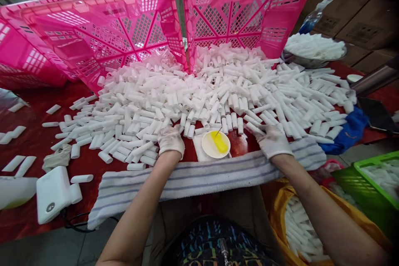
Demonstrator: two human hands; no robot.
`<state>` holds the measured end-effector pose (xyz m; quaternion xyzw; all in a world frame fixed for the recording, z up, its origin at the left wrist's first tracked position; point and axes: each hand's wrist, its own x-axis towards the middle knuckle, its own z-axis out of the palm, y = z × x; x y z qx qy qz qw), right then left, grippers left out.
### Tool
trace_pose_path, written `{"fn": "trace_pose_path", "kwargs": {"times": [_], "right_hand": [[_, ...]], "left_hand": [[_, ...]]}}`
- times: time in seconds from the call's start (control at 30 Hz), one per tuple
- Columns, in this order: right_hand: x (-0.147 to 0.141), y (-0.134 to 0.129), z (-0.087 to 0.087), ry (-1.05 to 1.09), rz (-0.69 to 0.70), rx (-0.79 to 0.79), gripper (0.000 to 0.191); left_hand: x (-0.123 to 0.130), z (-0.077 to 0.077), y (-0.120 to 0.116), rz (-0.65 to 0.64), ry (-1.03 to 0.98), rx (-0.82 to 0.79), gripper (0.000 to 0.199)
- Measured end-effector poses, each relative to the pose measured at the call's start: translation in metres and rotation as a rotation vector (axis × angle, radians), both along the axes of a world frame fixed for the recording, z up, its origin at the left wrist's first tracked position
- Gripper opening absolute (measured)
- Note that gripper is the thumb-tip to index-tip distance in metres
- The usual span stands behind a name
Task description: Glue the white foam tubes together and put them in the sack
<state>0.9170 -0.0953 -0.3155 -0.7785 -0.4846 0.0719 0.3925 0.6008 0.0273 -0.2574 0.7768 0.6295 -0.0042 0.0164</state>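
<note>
A large heap of short white tubes (199, 95) covers the middle of the red table. My left hand (171, 140), in a whitish glove, rests at the front edge of the heap among the tubes; its fingers are mostly hidden from me. To the right, my right hand (274, 141), gloved too, has its fingers closed at the end of a white tube (253, 129). Between my hands, a small white dish (208, 145) stands on a folded white cloth (199, 149). In the dish lies a yellow piece (220, 143) with a thin pin-like stick rising from it.
Pink crates (230, 12) lie tipped behind the heap. A striped towel (212, 176) runs along the table's front edge. At left sits a white device (53, 194) with a cable. A bowl of tubes (314, 62), a yellow bag (277, 203) and a green basket (358, 178) are at right.
</note>
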Motion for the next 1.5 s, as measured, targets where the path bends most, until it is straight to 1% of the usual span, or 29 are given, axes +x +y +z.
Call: {"fn": "trace_pose_path", "kwargs": {"times": [0.07, 0.1, 0.13, 0.2, 0.27, 0.3, 0.33, 0.4, 0.43, 0.47, 0.53, 0.6, 0.63, 0.7, 0.8, 0.87, 0.93, 1.0, 1.1, 1.17, 1.27, 1.33, 1.4, 1.5], "right_hand": [[-0.005, -0.008, 0.012, 0.072, -0.04, -0.028, 0.043], [-0.011, -0.011, 0.02, 0.145, -0.001, -0.056, 0.043], [-0.019, -0.013, 0.029, 0.236, 0.081, -0.097, 0.043], [-0.037, -0.012, 0.043, 0.421, 0.307, -0.18, 0.044], [-0.053, -0.005, 0.048, 0.556, 0.484, -0.227, 0.046], [-0.059, 0.001, 0.047, 0.599, 0.521, -0.227, 0.049], [-0.063, 0.007, 0.043, 0.628, 0.526, -0.214, 0.051], [-0.066, 0.018, 0.031, 0.631, 0.492, -0.177, 0.05], [-0.065, 0.022, 0.024, 0.606, 0.478, -0.153, 0.047], [-0.064, 0.025, 0.017, 0.572, 0.475, -0.119, 0.042], [-0.061, 0.027, 0.006, 0.505, 0.51, -0.026, 0.034], [-0.059, 0.024, 0.0, 0.456, 0.569, 0.082, 0.03], [-0.058, 0.022, 0.0, 0.439, 0.595, 0.124, 0.029], [-0.058, 0.018, 0.0, 0.441, 0.616, 0.13, 0.03], [-0.058, 0.013, -0.001, 0.512, 0.587, 0.071, 0.031], [-0.057, 0.011, -0.002, 0.539, 0.605, 0.105, 0.026], [-0.057, 0.009, -0.001, 0.511, 0.641, 0.162, 0.021], [-0.058, 0.007, 0.003, 0.462, 0.647, 0.158, 0.026], [-0.062, 0.005, 0.008, 0.416, 0.598, 0.088, 0.032], [-0.064, 0.003, 0.008, 0.38, 0.594, 0.111, 0.025], [-0.063, 0.001, 0.005, 0.277, 0.642, 0.202, 0.017], [-0.062, -0.001, 0.003, 0.222, 0.659, 0.188, 0.021], [-0.061, -0.002, 0.003, 0.209, 0.639, 0.137, 0.028], [-0.063, -0.003, 0.006, 0.189, 0.617, 0.13, 0.024]], "left_hand": [[0.002, 0.002, 0.0, 0.009, -0.008, -0.012, 0.034], [0.002, 0.002, 0.001, 0.014, -0.011, -0.012, 0.033], [0.003, 0.002, 0.002, 0.024, -0.012, -0.011, 0.033], [0.003, 0.002, 0.004, 0.053, -0.022, -0.004, 0.032], [0.0, 0.005, 0.0, 0.092, -0.065, 0.038, 0.033], [-0.001, 0.007, -0.003, 0.107, -0.108, 0.068, 0.034], [-0.003, 0.01, -0.008, 0.113, -0.169, 0.1, 0.036], [-0.006, 0.015, -0.02, 0.093, -0.345, 0.13, 0.037], [-0.006, 0.016, -0.026, 0.079, -0.452, 0.108, 0.036], [-0.006, 0.016, -0.032, 0.065, -0.562, 0.057, 0.035], [-0.004, 0.011, -0.041, 0.051, -0.778, -0.127, 0.034], [0.0, 0.003, -0.046, 0.062, -0.967, -0.311, 0.037], [0.002, -0.002, -0.047, 0.073, -1.041, -0.369, 0.04], [0.006, -0.01, -0.048, 0.107, -1.12, -0.404, 0.042], [0.007, -0.014, -0.05, 0.136, -1.128, -0.399, 0.035], [0.005, -0.011, -0.052, 0.151, -1.089, -0.411, 0.031], [0.004, -0.007, -0.055, 0.15, -0.995, -0.401, 0.027], [0.004, -0.002, -0.058, 0.116, -0.907, -0.385, 0.024], [0.005, 0.002, -0.06, 0.039, -0.859, -0.408, 0.024], [0.005, 0.003, -0.06, 0.001, -0.799, -0.398, 0.027], [0.003, 0.005, -0.059, -0.025, -0.694, -0.362, 0.028], [0.001, 0.007, -0.058, -0.015, -0.676, -0.377, 0.027], [0.0, 0.008, -0.058, 0.011, -0.693, -0.393, 0.029], [-0.001, 0.009, -0.06, 0.033, -0.746, -0.381, 0.033]]}}
